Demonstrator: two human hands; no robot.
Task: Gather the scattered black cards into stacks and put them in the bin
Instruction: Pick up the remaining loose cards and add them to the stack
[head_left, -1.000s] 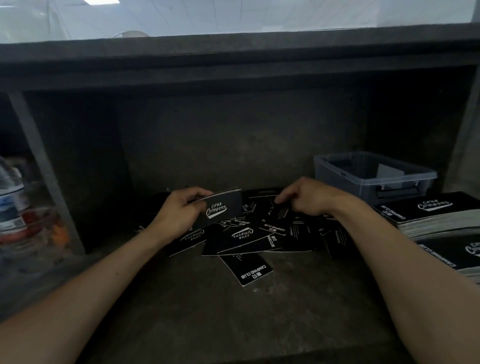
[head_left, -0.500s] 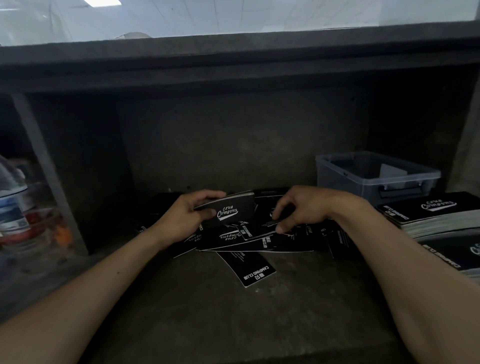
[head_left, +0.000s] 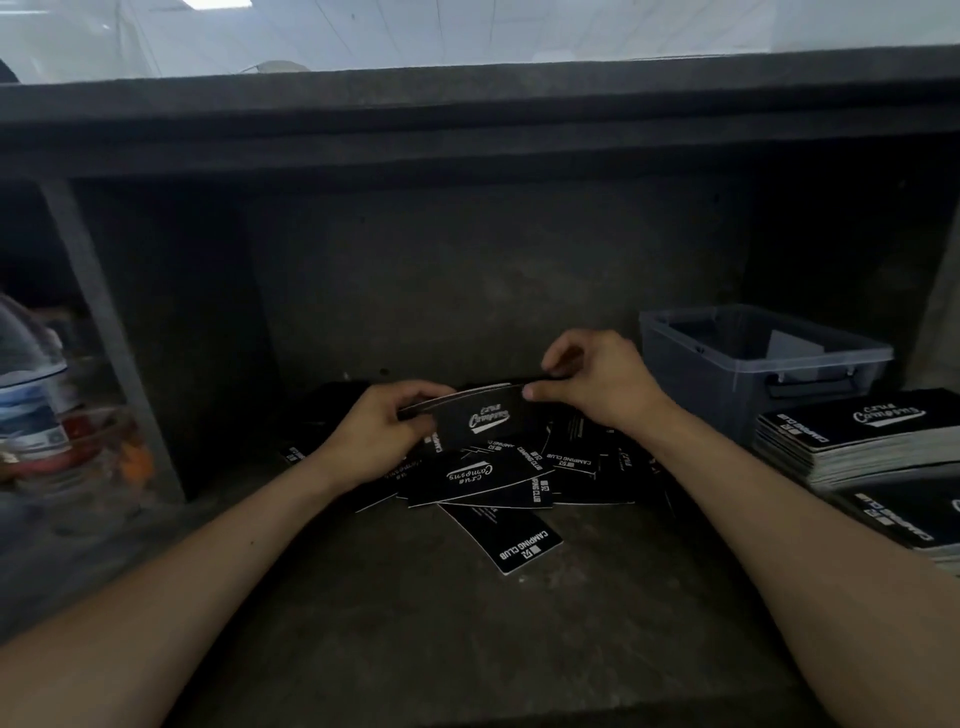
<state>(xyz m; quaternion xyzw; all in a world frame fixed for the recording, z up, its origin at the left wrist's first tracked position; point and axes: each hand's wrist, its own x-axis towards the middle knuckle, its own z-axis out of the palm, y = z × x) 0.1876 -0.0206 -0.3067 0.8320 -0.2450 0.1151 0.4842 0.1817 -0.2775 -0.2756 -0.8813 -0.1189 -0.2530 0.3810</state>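
Note:
A small stack of black cards (head_left: 483, 418) with white lettering is held above the shelf. My left hand (head_left: 382, 431) grips its left end. My right hand (head_left: 597, 379) pinches a card at the stack's top right corner. Beneath them several loose black cards (head_left: 483, 475) lie scattered and overlapping on the dark shelf floor, and one single card (head_left: 511, 540) lies nearest me. The grey translucent bin (head_left: 753, 358) stands at the back right, to the right of my right hand.
Two tall stacks of black cards (head_left: 862, 436) sit at the right edge, in front of the bin. A grey upright post (head_left: 109, 332) divides off a left compartment holding a plastic bottle (head_left: 31, 400). The shelf's top board (head_left: 467, 124) hangs low overhead.
My right hand lifted from the scattered pile with a card and brought it up to the stack in my left hand, which rose slightly.

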